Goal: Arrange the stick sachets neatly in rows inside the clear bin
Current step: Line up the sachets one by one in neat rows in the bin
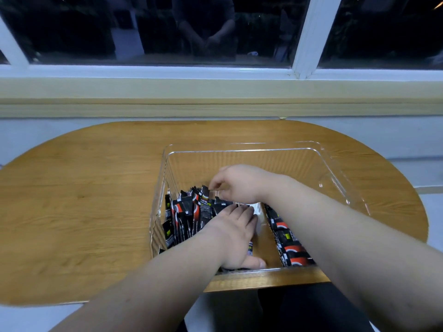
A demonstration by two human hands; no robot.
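Counter of oval, honey-coloured wood carries everything, set under a white-framed window. On its near right part stands the clear, rectangular plastic bin, its far half bare and its near half holding all the black-and-red foil stick sachets.

These sit in two groups. A loose bunch against the bin's left wall stands on end, long axes pointing up and leaning unevenly. A tidier row runs from the near wall away along the right side, partly hidden under the right forearm. A bare strip of floor lies between them.

Both hands are inside the bin. The left hand lies flat, fingers straight, pressing on sachets beside the leaning bunch, with its thumb at the near wall. The right hand reaches across beyond it, fingers curled, and appears to pinch the top edge of a sachet in the bunch. The bunch lies left of both hands, nearer the left one, so squaring it up probably means pushing leftward.
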